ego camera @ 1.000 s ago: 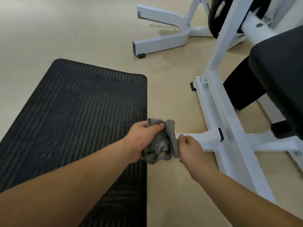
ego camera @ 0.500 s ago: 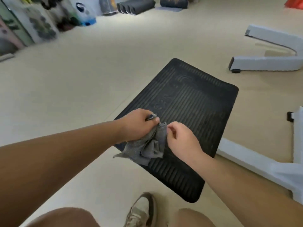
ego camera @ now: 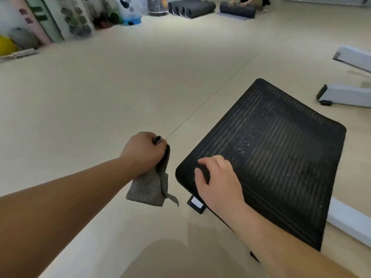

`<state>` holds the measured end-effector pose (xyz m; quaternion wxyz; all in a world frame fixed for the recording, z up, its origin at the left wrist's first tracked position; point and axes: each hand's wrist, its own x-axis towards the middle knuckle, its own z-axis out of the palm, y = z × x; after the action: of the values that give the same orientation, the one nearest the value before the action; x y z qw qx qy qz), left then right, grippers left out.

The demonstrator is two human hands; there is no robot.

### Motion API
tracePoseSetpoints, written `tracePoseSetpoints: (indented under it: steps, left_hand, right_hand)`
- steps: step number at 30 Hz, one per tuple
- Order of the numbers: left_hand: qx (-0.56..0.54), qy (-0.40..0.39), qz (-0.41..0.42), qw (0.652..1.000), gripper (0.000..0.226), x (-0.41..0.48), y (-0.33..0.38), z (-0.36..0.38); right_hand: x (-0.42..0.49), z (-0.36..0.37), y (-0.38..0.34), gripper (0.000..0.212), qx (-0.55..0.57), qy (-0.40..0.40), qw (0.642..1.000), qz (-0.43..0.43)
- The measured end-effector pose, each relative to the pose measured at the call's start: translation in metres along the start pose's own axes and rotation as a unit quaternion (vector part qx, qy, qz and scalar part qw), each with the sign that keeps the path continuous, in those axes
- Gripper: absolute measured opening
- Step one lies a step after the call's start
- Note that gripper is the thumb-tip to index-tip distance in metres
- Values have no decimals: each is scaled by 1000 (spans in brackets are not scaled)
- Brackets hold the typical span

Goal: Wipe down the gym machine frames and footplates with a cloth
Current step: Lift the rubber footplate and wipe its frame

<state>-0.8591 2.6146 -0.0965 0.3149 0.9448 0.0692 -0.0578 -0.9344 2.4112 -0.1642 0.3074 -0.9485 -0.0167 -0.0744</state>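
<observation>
Beige floor [ego camera: 120, 93], black mat [ego camera: 281, 157] marked "SS": your left hand [ego camera: 144, 151] grips the grey cloth [ego camera: 148, 189]; your right hand [ego camera: 218, 181] curls loosely, empty.

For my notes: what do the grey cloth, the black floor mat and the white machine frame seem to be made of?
Grey cloth: soft, fuzzy-napped fabric, likely microfibre or terry; it droops limp from the left hand. Black floor mat: matte rubber or foam, by its moulded ribs and raised lettering. White machine frame: probably painted metal, smooth boxy bars with black end caps.
</observation>
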Motion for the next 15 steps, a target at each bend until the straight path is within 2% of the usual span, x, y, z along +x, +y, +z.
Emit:
tracePoseSetpoints:
  steps: [3,5,9,13,15]
  left_hand:
    - [-156,-51,-32,986,43,39,-30,11]
    - [-216,-111,-36,969,40,59,-46,24]
    - [-227,-236,-12,945,33,85,-85,67]
    - [-266,-262,13,928,28,116,-118,108]
    - [-239,-282,41,928,31,124,-123,124]
  right_hand:
    - [23,36,-17,39,-66,39,997,13]
    - [37,58,-26,43,-98,60,993,39]
    - [63,94,-43,40,-137,113,975,137]
    - [75,112,-48,23,-172,151,956,184]
    - [76,116,-48,36,-179,154,953,188]
